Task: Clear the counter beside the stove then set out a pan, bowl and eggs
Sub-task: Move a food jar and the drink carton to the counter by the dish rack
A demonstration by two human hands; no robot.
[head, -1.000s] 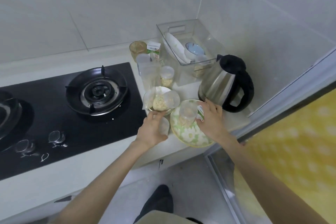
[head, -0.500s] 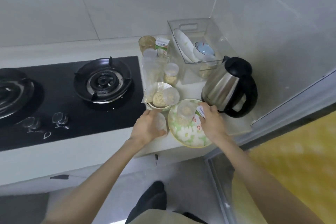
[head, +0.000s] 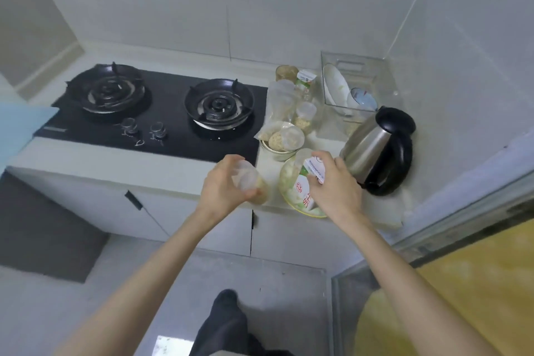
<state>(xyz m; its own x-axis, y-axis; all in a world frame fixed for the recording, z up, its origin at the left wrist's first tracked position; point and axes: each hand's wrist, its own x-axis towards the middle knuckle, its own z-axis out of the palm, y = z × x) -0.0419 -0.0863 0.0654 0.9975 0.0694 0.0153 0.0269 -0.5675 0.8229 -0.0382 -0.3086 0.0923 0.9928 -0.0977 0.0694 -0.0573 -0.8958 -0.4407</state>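
Clutter on bench (head: 267,162) beside stove (head: 161,113): left hand (head: 224,186) curled round cup (head: 245,179) at front edge; right hand (head: 333,186) pinching packet (head: 316,169) over plate (head: 289,185), kettle (head: 372,147) just beyond; other tubs (head: 305,115) behind, between both hands.

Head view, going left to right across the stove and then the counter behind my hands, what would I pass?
Left burner → right burner → small bowl of crumbly food → steel kettle.
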